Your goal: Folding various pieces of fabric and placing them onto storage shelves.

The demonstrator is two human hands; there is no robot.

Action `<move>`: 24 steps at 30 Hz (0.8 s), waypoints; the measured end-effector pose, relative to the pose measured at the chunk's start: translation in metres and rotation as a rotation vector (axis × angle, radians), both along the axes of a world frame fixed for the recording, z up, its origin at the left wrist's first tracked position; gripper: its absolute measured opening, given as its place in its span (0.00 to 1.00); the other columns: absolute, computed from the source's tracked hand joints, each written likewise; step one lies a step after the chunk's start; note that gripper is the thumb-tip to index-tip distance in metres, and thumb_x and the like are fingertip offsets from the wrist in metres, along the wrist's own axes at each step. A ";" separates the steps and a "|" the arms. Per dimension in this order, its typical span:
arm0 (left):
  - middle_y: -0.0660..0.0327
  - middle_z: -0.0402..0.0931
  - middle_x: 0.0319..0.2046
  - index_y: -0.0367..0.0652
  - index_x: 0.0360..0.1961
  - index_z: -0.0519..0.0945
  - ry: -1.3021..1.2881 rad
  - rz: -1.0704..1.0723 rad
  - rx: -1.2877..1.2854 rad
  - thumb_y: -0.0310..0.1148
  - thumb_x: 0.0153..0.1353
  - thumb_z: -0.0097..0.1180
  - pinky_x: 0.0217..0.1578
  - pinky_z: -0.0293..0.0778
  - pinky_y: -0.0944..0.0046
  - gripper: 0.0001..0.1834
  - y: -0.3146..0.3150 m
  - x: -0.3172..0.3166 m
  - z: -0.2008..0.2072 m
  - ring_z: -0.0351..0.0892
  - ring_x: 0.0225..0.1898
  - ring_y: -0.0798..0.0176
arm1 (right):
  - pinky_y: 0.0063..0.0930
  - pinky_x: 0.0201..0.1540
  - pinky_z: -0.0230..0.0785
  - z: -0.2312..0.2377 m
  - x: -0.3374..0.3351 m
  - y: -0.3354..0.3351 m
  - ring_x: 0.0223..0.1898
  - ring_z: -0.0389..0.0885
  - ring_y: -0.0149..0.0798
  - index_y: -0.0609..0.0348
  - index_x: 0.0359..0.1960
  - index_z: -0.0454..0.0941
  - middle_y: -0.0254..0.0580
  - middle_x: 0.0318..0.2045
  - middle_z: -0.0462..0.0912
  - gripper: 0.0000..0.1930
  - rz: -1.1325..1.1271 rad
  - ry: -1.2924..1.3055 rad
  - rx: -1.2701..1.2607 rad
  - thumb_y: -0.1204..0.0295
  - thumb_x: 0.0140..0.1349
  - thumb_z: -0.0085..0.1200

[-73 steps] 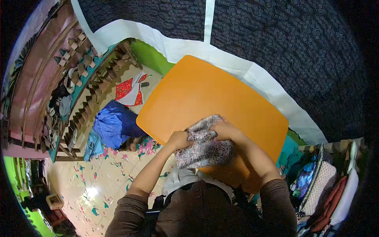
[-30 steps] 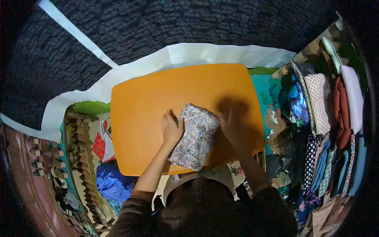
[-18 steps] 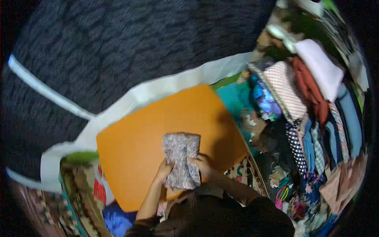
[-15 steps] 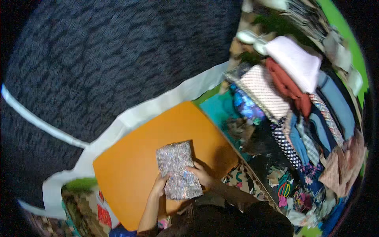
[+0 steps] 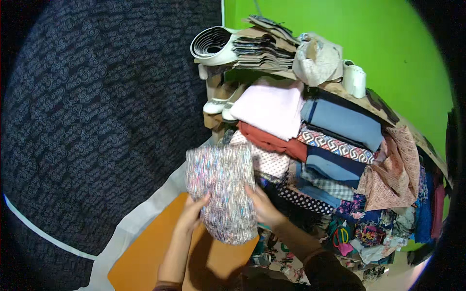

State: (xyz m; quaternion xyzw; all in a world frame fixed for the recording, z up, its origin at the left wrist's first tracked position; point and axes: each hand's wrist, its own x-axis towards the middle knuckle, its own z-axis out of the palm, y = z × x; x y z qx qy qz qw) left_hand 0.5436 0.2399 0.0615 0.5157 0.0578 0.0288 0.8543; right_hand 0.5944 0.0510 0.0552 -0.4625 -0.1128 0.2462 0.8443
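A folded piece of shimmering, multicoloured streaked fabric (image 5: 223,189) is held up in front of me between both hands. My left hand (image 5: 193,213) grips its lower left side, thumb on the front face. On its right edge my right hand (image 5: 262,204) has closed the same way, thumb in front and fingers behind. The bundle hangs above the orange tabletop (image 5: 150,242), clear of it. Its upper part overlaps the folded cloths on the shelf from my viewpoint; I cannot tell whether it touches them.
Stacked cloths fill the shelf on the right: a pale pink one (image 5: 272,106), a rust-red one (image 5: 272,138), a blue-grey one (image 5: 344,121). White shoes (image 5: 216,105) stand at its left. Scissors (image 5: 341,236) lie among scraps below. A dark patterned curtain (image 5: 107,121) hangs left.
My view has swung up and right toward the shelf. Both hands have raised the folded fabric off the tabletop area, and it appears larger and closer.
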 end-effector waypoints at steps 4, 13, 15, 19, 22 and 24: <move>0.49 0.66 0.51 0.32 0.56 0.58 -0.150 -0.143 -0.188 0.32 0.55 0.55 0.52 0.66 0.53 0.30 -0.015 0.065 0.053 0.69 0.51 0.53 | 0.32 0.53 0.61 0.069 0.049 -0.017 0.52 0.66 0.36 0.62 0.60 0.52 0.43 0.54 0.66 0.26 -0.196 -0.426 0.047 0.67 0.63 0.45; 0.52 0.69 0.50 0.37 0.56 0.63 -0.156 -0.373 -0.282 0.45 0.60 0.48 0.50 0.69 0.56 0.28 -0.049 0.163 0.123 0.71 0.50 0.57 | 0.36 0.44 0.71 0.142 0.102 -0.046 0.41 0.76 0.41 0.64 0.51 0.64 0.47 0.43 0.75 0.18 -0.293 -0.233 0.051 0.72 0.59 0.47; 0.53 0.70 0.49 0.38 0.55 0.64 -0.102 -0.426 -0.224 0.47 0.61 0.46 0.48 0.70 0.57 0.28 -0.056 0.181 0.136 0.71 0.49 0.58 | 0.39 0.40 0.74 0.148 0.129 -0.056 0.36 0.78 0.43 0.67 0.42 0.70 0.48 0.36 0.78 0.12 -0.283 -0.102 0.059 0.72 0.59 0.44; 0.53 0.72 0.47 0.38 0.51 0.68 -0.115 -0.415 -0.107 0.46 0.62 0.44 0.43 0.74 0.59 0.24 -0.058 0.217 0.159 0.75 0.44 0.60 | 0.37 0.38 0.74 0.171 0.158 -0.065 0.32 0.79 0.43 0.66 0.40 0.71 0.49 0.33 0.79 0.12 -0.142 -0.017 0.072 0.71 0.59 0.43; 0.54 0.74 0.42 0.35 0.50 0.68 -0.187 -0.329 0.052 0.42 0.62 0.46 0.39 0.74 0.61 0.22 -0.066 0.234 0.168 0.76 0.39 0.60 | 0.37 0.33 0.74 0.181 0.168 -0.064 0.29 0.78 0.42 0.68 0.39 0.71 0.48 0.31 0.79 0.12 -0.421 -0.158 -0.088 0.71 0.59 0.43; 0.54 0.74 0.42 0.32 0.50 0.67 -0.280 -0.239 0.259 0.39 0.60 0.48 0.41 0.71 0.61 0.22 -0.078 0.239 0.175 0.74 0.40 0.60 | 0.34 0.35 0.72 0.177 0.180 -0.075 0.31 0.78 0.39 0.71 0.41 0.70 0.48 0.32 0.79 0.15 -0.572 -0.383 -0.346 0.69 0.58 0.45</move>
